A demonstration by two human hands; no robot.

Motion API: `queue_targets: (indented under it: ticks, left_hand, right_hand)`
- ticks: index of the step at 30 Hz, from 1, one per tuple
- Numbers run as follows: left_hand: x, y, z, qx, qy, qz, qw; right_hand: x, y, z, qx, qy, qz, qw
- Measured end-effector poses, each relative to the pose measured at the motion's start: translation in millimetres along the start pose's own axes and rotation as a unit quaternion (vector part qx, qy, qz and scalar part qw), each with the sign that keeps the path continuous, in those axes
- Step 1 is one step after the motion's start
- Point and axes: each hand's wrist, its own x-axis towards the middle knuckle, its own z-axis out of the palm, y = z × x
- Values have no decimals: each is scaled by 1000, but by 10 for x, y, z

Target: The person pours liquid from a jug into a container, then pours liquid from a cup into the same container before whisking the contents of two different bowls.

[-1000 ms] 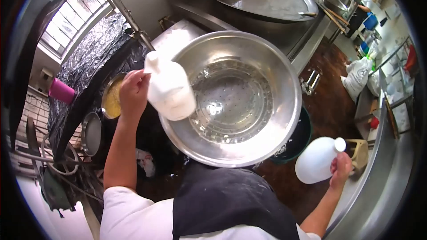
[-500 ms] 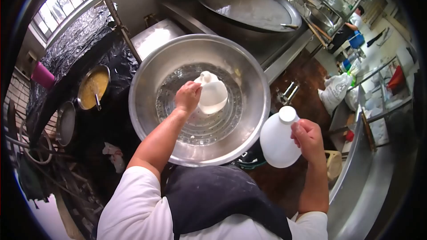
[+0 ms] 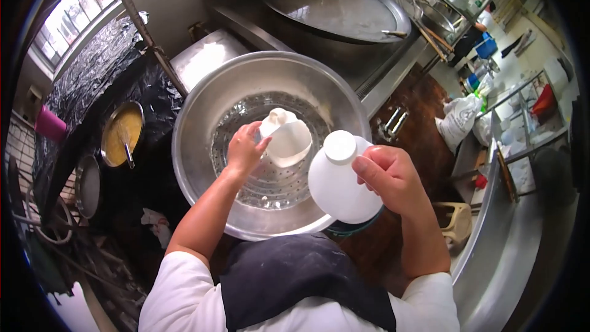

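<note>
A large metal basin stands in front of me, with a perforated round plate and clear liquid in its bottom. A white cup or scoop is in the basin's middle. Beside its left edge is my left hand, its thumb and fingers apart and nothing plainly gripped. My right hand is closed on the upper right side of a white jug with a white cap. The jug hangs over the basin's right front rim, tilted slightly. Its handle is hidden by my fingers.
Behind the basin is a wide wok. At the left are a bowl of yellow liquid with a whisk, a pink cup and black plastic sheeting. A beige stool and white sack are at right. Another person bends at the far right.
The jug in my right hand has moved left, from beside the basin to over its rim. My left hand has loosened from the white cup and its fingers have spread.
</note>
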Motion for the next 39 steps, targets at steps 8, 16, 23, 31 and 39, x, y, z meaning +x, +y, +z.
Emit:
queue_targets:
  ticks: [8,16,23,31,39]
  left_hand:
    - [4,196,-393,-34,22,40,998]
    - [-12,1476,-1993,-265,-131,311,903]
    - [386,2170,-2335,-78,-279,393,873]
    - [494,2249,-2157,-43,-301,390,869]
    - [479,2235,-2101,122,-198,314,920]
  right_hand:
    - [119,93,167,143,-99,-26,984]
    - [205,194,272,150,-119,-79,978]
    - [309,90,255,186,-106,-68,974]
    - [416,112,140,215,-70,-100,969]
    - [530,168,177,110,-58,-115,986]
